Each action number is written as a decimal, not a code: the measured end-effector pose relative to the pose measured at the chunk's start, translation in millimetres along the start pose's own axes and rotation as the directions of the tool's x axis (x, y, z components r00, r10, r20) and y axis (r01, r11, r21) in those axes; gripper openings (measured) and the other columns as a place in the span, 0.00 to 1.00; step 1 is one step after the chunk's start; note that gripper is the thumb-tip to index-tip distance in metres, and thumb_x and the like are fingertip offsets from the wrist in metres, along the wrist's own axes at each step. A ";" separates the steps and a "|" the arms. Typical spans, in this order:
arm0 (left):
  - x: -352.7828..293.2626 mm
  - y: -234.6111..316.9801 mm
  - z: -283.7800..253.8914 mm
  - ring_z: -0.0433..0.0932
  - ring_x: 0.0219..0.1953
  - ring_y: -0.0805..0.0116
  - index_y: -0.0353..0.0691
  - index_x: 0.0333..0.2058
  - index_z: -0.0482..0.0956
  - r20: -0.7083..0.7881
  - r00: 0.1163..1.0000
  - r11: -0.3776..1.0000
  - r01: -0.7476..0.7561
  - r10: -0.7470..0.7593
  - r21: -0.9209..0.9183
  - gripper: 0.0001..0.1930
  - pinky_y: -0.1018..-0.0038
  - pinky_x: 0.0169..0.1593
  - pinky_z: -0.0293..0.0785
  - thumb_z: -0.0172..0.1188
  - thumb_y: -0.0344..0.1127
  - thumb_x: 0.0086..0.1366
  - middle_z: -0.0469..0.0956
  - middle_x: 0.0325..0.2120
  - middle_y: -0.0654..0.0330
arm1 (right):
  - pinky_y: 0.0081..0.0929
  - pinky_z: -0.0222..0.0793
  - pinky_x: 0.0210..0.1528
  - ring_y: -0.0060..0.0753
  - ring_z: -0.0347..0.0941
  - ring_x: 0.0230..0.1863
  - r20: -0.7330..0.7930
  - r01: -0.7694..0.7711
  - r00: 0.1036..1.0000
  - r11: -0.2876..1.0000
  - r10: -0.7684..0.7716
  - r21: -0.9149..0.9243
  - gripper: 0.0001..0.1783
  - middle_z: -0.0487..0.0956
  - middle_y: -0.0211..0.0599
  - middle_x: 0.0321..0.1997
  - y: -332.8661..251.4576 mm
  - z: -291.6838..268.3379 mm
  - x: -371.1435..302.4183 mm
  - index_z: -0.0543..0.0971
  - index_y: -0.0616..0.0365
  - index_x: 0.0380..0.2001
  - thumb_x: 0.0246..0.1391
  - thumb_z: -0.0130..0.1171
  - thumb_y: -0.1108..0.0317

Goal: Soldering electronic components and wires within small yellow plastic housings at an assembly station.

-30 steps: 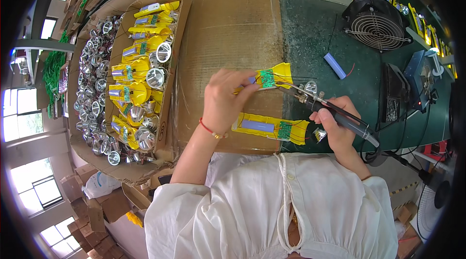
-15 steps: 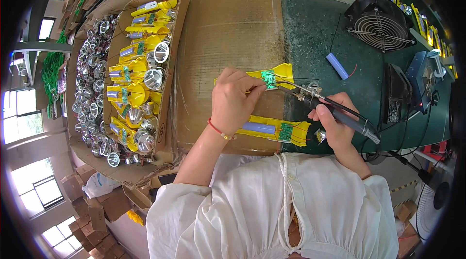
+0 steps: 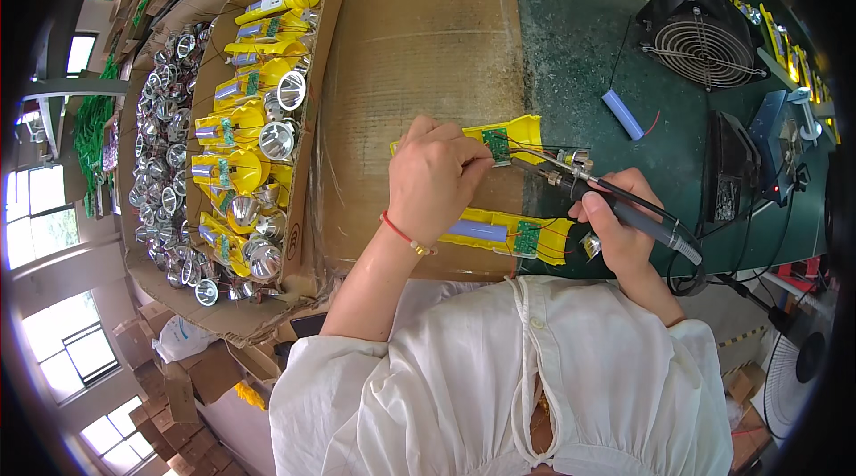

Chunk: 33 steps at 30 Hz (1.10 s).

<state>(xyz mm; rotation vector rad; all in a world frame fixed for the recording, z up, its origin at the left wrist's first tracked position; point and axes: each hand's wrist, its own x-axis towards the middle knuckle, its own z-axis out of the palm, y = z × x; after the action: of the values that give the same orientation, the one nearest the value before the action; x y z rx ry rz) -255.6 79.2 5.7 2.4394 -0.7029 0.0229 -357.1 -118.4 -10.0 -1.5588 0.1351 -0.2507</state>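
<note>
2 hands meet: left grip (image 3: 434, 180) pins yellow shell (image 3: 517, 131), soldering iron (image 3: 615, 207) beside.

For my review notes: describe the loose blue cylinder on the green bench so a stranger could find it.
Start at the round black wire-grilled fan at the far right of the dark green bench top. Just below and left of it lies a short light-blue cylindrical battery cell, alone. Unlike other blue cells, it sits in no yellow casing.

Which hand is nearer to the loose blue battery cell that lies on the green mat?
The right hand, holding the soldering iron, is nearer: the blue battery cell lies just beyond it. The left hand is farther away, on the yellow housing.
</note>
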 end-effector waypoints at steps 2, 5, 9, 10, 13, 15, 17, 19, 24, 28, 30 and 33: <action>-0.4 0.5 -1.8 0.68 0.29 0.62 0.44 0.19 0.80 0.021 1.000 1.000 0.005 -0.005 0.005 0.02 0.69 0.32 0.67 0.62 0.32 0.43 0.71 0.18 0.63 | 0.15 0.68 0.23 0.20 0.73 0.21 -0.004 -0.002 1.000 1.000 0.002 0.004 0.08 0.75 0.36 0.20 0.2 2.3 0.2 0.70 0.65 0.27 0.46 0.58 0.73; 1.4 1.6 -1.5 0.69 0.29 0.62 0.44 0.19 0.80 0.045 0.999 1.000 0.023 -0.023 -0.012 0.02 0.69 0.32 0.67 0.61 0.31 0.43 0.72 0.18 0.63 | 0.15 0.68 0.23 0.20 0.73 0.21 -0.020 -0.004 1.000 1.000 0.004 0.001 0.08 0.75 0.36 0.20 -0.7 2.4 0.7 0.70 0.65 0.26 0.46 0.58 0.73; 2.5 1.5 -1.0 0.69 0.29 0.61 0.43 0.19 0.80 0.045 0.998 0.999 0.036 -0.034 -0.026 0.01 0.69 0.32 0.67 0.61 0.31 0.42 0.72 0.18 0.63 | 0.16 0.68 0.23 0.20 0.73 0.21 -0.013 -0.010 1.000 1.000 0.010 -0.018 0.08 0.75 0.36 0.20 0.0 0.8 -0.5 0.70 0.66 0.27 0.46 0.58 0.73; 2.7 1.7 -1.2 0.69 0.29 0.61 0.43 0.19 0.80 0.045 0.998 0.998 0.042 -0.041 -0.035 0.01 0.69 0.32 0.67 0.61 0.31 0.42 0.72 0.18 0.63 | 0.16 0.68 0.23 0.20 0.73 0.21 -0.012 -0.010 1.000 1.000 0.010 -0.017 0.08 0.75 0.36 0.20 0.2 1.0 -0.6 0.70 0.66 0.27 0.46 0.58 0.73; 3.6 1.3 -0.5 0.70 0.29 0.61 0.43 0.19 0.80 0.046 0.998 0.998 0.043 -0.041 -0.044 0.02 0.69 0.32 0.67 0.61 0.30 0.42 0.73 0.18 0.63 | 0.15 0.68 0.23 0.20 0.72 0.21 -0.023 -0.020 1.000 1.000 0.020 0.000 0.08 0.75 0.36 0.20 1.5 1.1 -0.8 0.70 0.65 0.26 0.46 0.58 0.72; 3.8 0.6 -0.2 0.69 0.29 0.62 0.43 0.19 0.80 0.046 0.998 0.998 0.040 -0.038 -0.042 0.02 0.69 0.31 0.67 0.61 0.30 0.42 0.73 0.18 0.63 | 0.15 0.67 0.23 0.19 0.72 0.21 -0.014 -0.020 1.000 1.000 0.020 -0.018 0.08 0.75 0.35 0.19 2.6 1.4 -0.4 0.70 0.65 0.26 0.46 0.58 0.72; 3.2 -0.5 -0.7 0.69 0.28 0.62 0.43 0.18 0.79 0.061 0.997 0.998 0.047 -0.045 -0.037 0.01 0.70 0.31 0.67 0.61 0.30 0.42 0.73 0.18 0.63 | 0.15 0.67 0.23 0.19 0.72 0.21 -0.008 -0.021 1.000 0.999 0.020 -0.026 0.08 0.75 0.35 0.19 2.9 3.0 0.4 0.70 0.64 0.26 0.46 0.58 0.72; 3.2 -1.3 -0.6 0.69 0.28 0.62 0.43 0.18 0.79 0.060 0.997 0.998 0.041 -0.039 -0.037 0.01 0.70 0.31 0.67 0.61 0.30 0.42 0.73 0.18 0.63 | 0.15 0.66 0.22 0.18 0.72 0.20 -0.004 -0.020 1.000 0.999 0.019 -0.036 0.08 0.75 0.35 0.18 2.5 3.3 1.3 0.70 0.64 0.26 0.46 0.58 0.72; 5.3 0.2 -0.8 0.69 0.28 0.62 0.43 0.19 0.79 0.076 0.997 0.999 0.038 -0.035 -0.036 0.01 0.70 0.31 0.68 0.61 0.30 0.42 0.73 0.18 0.63 | 0.15 0.67 0.23 0.19 0.72 0.21 -0.005 -0.039 0.999 0.998 0.039 -0.047 0.08 0.75 0.35 0.19 -0.6 1.3 0.0 0.70 0.64 0.26 0.46 0.58 0.72; 5.1 -1.8 -1.6 0.70 0.29 0.62 0.42 0.18 0.79 0.075 0.996 0.998 0.043 -0.039 -0.049 0.01 0.69 0.30 0.69 0.60 0.31 0.43 0.73 0.18 0.63 | 0.16 0.68 0.23 0.21 0.72 0.21 -0.044 -0.026 0.999 0.998 0.029 0.062 0.08 0.74 0.37 0.19 1.6 3.2 -2.9 0.69 0.65 0.27 0.47 0.57 0.74; 5.0 -2.9 -1.9 0.70 0.29 0.62 0.42 0.18 0.79 0.079 0.996 0.998 0.035 -0.031 -0.043 0.01 0.69 0.30 0.69 0.60 0.30 0.43 0.73 0.18 0.63 | 0.17 0.69 0.24 0.22 0.72 0.22 -0.079 0.024 0.997 0.992 -0.014 0.122 0.07 0.74 0.38 0.20 1.3 2.5 -3.6 0.69 0.66 0.29 0.48 0.56 0.75; 6.2 -2.2 -2.3 0.70 0.29 0.61 0.42 0.18 0.79 0.087 0.996 0.999 0.025 -0.022 -0.045 0.01 0.69 0.30 0.69 0.60 0.30 0.43 0.73 0.18 0.62 | 0.25 0.70 0.25 0.25 0.68 0.18 -0.084 0.018 0.996 0.997 -0.011 0.080 0.07 0.69 0.37 0.18 -5.0 0.2 -3.8 0.67 0.65 0.29 0.49 0.53 0.74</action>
<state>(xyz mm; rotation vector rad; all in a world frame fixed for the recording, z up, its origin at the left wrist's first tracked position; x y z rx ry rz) -248.9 79.1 7.5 2.4156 -0.7045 -0.1073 -361.0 -117.3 -5.3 -1.4700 0.1773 -0.3289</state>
